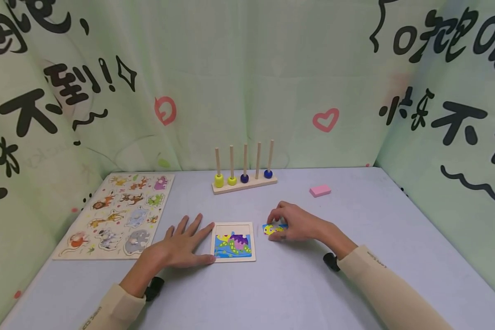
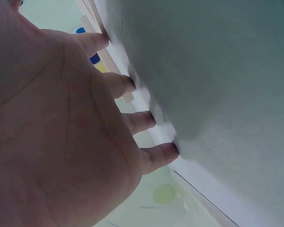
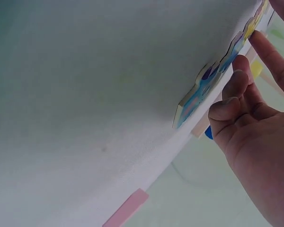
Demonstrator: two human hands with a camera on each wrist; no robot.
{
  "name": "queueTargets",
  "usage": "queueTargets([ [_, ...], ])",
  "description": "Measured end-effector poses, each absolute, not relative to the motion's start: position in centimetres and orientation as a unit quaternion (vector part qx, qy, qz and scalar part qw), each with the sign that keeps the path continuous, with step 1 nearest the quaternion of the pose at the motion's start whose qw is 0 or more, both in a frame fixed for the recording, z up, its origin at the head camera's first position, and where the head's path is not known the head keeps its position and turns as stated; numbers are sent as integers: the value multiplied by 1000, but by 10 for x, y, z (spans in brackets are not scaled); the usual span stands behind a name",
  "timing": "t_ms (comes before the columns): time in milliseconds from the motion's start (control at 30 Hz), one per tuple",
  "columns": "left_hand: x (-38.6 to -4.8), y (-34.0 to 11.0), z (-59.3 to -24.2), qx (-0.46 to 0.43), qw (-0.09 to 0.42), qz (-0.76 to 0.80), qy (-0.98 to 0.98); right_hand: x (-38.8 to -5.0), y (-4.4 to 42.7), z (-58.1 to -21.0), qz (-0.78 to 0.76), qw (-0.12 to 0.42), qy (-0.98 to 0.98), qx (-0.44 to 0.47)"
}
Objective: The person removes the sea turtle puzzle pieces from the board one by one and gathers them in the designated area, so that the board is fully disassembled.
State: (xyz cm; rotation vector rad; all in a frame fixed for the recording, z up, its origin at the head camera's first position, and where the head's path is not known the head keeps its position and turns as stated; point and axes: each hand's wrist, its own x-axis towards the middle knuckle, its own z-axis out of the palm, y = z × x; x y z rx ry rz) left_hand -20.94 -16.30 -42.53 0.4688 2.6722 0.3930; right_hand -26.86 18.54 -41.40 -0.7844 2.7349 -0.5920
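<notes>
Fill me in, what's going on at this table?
A person is working on a small puzzle. Their left hand is spread, thumb and index finger against the left side of the wooden frame. Their right hand holds a puzzle strip just right of it. Part of the picture lies in the frame, with a bare band above. The peg rack and pink block stand farther back, untouched.

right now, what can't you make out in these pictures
Head view: part of the blue-and-yellow flat puzzle section, hidden by the bare right hand.
Right wrist view: that section's far end, cut off by the top edge.
Head view: dark lettering on the beige right sleeve, too small and blurred to read.
Head view: the beige left sleeve beyond the bottom edge, cut off.
</notes>
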Motion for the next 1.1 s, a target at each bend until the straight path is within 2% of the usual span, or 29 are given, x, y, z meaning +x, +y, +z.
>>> queueTargets([
  [1100, -205, -160, -419, 169, 193, 146, 956, -269, 188, -415, -208, 102, 928, -291],
])
